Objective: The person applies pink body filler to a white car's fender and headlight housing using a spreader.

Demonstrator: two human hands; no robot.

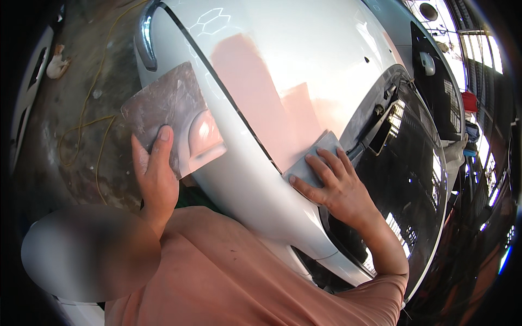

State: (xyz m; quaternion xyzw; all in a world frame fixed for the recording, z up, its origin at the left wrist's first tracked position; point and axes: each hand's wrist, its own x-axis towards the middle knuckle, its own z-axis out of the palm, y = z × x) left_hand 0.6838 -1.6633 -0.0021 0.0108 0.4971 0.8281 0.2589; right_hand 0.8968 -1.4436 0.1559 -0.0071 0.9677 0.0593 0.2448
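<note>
My left hand (pixel 157 168) grips a flat, roughly square mixing board (pixel 163 100) by its lower edge, with the thumb on top. Smooth pink putty (pixel 204 133) lies on the board's right corner, with grey smears around it. On the white car hood (pixel 321 41), my right hand (pixel 340 185) presses a grey rectangular putty spreader (pixel 307 168) flat under its fingers. The spreader sits near the hood's rear corner, at the lower end of a broad pink putty patch (pixel 244 81). Its underside is hidden.
A dark seam parts the hood from the white fender (pixel 239 168). The windshield (pixel 408 163) and wiper (pixel 375 130) lie right of my right hand. At left, a yellow cord (pixel 81 119) and a cat (pixel 57 64) are on the floor. Another car (pixel 435 70) stands beyond the hood.
</note>
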